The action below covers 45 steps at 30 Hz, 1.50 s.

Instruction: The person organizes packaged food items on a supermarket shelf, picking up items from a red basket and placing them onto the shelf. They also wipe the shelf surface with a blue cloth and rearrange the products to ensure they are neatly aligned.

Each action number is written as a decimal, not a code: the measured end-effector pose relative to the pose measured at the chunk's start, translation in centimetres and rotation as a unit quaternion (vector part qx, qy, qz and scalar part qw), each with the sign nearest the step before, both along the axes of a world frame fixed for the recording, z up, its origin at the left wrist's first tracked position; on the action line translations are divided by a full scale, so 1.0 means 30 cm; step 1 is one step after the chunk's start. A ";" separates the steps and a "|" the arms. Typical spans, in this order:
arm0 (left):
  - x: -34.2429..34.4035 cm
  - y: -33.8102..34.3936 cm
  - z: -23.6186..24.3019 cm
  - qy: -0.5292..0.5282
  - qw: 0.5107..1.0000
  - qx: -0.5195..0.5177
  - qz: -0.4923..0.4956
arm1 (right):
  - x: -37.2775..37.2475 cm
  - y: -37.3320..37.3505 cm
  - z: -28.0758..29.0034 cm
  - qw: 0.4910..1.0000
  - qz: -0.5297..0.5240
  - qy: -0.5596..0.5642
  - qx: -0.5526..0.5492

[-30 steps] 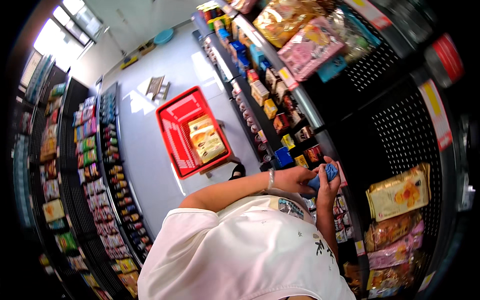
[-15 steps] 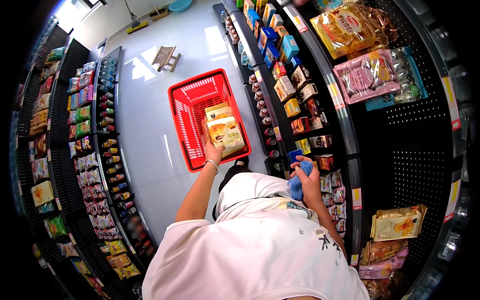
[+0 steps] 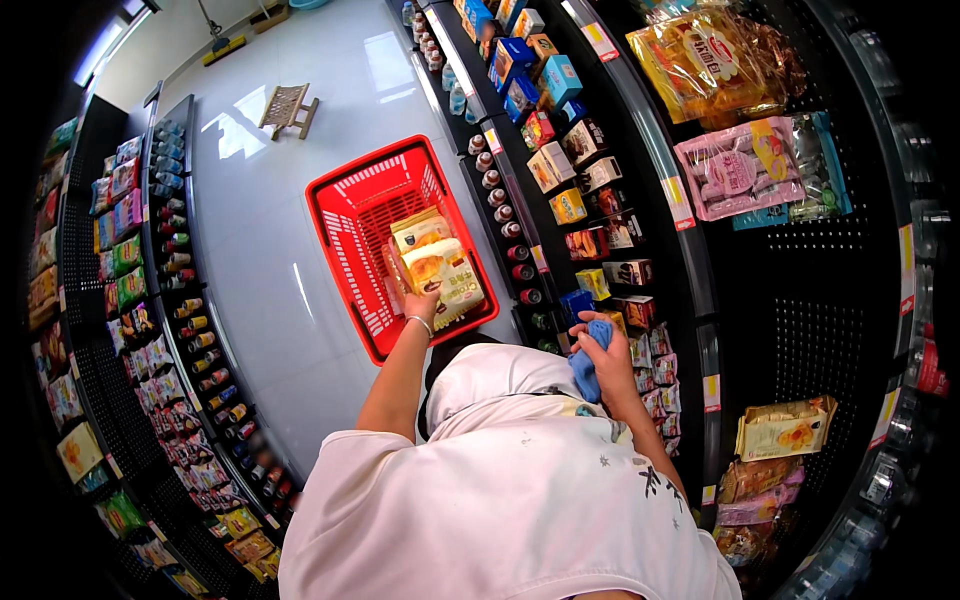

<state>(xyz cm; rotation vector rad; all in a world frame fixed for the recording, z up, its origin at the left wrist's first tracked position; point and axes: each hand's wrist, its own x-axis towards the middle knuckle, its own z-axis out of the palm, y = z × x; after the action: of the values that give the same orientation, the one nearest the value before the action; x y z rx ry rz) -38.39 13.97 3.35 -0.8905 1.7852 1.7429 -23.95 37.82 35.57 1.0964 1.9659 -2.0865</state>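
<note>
Glossy pale floor (image 3: 250, 310): brown slatted stool (image 3: 287, 108), yellow-headed broom (image 3: 224, 51)
Black perforated right shelf (image 3: 800, 240): flat pink plastic packet (image 3: 735, 172)
Black left shelf (image 3: 102, 370): glossy green plastic packet (image 3: 121, 514)

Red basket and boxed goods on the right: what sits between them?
The head view shows pale floor, a row of drinks, then a tagged shelf edge between the red basket and boxed goods.

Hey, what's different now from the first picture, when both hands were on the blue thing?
The left hand let go of the blue cloth, moved left to the basket and took hold of the cream packets at their edge. The right hand still holds the cloth. The packets are still in the basket.
</note>
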 end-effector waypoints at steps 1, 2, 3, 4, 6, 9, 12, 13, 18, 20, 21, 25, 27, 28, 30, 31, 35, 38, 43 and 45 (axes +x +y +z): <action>0.006 -0.009 -0.001 0.000 1.000 -0.006 -0.007 | -0.001 -0.004 -0.002 1.000 -0.002 0.000 -0.003; 0.011 -0.020 -0.017 -0.001 1.000 0.020 0.000 | -0.002 -0.009 0.003 1.000 0.007 -0.003 -0.001; 0.012 -0.036 -0.047 -0.001 0.999 0.045 0.007 | -0.007 -0.008 0.009 1.000 0.016 -0.005 0.001; 0.016 -0.051 -0.077 -0.002 0.997 0.071 0.014 | -0.009 -0.010 0.017 1.000 0.024 -0.007 0.003; 0.016 -0.050 -0.104 0.012 0.999 0.023 -0.020 | 0.014 -0.003 0.003 1.000 0.007 0.006 -0.004; -0.002 -0.051 -0.150 0.054 0.996 0.043 -0.064 | 0.057 0.039 -0.096 0.998 0.002 0.046 0.049; -0.041 -0.041 -0.140 -0.031 0.970 0.209 -0.122 | 0.039 0.040 -0.101 0.995 0.033 -0.006 0.095; -0.058 -0.079 -0.206 0.010 0.983 0.145 -0.116 | 0.019 0.039 -0.179 0.982 0.051 0.081 0.165; -0.066 -0.009 -0.072 0.062 0.990 0.016 -0.126 | 0.061 0.084 -0.171 0.962 0.073 0.093 0.246; -0.041 0.041 0.028 0.096 0.985 0.022 -0.140 | 0.095 0.103 -0.173 0.957 0.032 0.112 0.264; -0.028 0.064 0.092 0.114 0.983 0.028 -0.144 | 0.121 0.114 -0.146 0.964 0.021 0.106 0.241; 0.035 0.154 0.354 0.193 0.963 0.058 -0.178 | 0.193 0.148 -0.210 0.952 -0.077 0.162 0.248; 0.059 0.183 0.471 0.230 0.951 0.077 -0.191 | 0.227 0.164 -0.168 0.964 -0.093 0.134 0.209; 0.067 0.202 0.525 0.245 0.944 0.091 -0.202 | 0.239 0.173 -0.149 0.969 -0.101 0.119 0.190; 0.083 0.268 0.638 0.275 0.924 0.123 -0.237 | 0.256 0.194 -0.186 0.956 -0.126 0.147 0.220; 0.089 0.298 0.685 0.286 0.914 0.135 -0.253 | 0.274 0.204 -0.178 0.953 -0.133 0.153 0.224; 0.099 0.451 0.810 0.291 0.851 0.225 -0.376 | 0.344 0.253 -0.038 0.941 -0.192 0.151 0.233; 0.234 0.630 1.004 0.242 0.833 0.309 -0.390 | 0.438 0.346 0.017 0.881 -0.273 0.168 0.349; 0.356 0.836 1.019 0.209 0.761 0.404 -0.463 | 0.753 0.517 0.115 0.756 -0.465 0.216 0.406; 0.408 0.889 1.038 0.185 0.747 0.412 -0.487 | 0.873 0.547 0.114 0.723 -0.512 0.214 0.412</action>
<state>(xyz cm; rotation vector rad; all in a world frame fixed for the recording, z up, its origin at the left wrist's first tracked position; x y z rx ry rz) -26.16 40.64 34.49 0.7077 1.0350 1.6583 2.25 54.23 38.98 2.5411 3.1681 -1.8014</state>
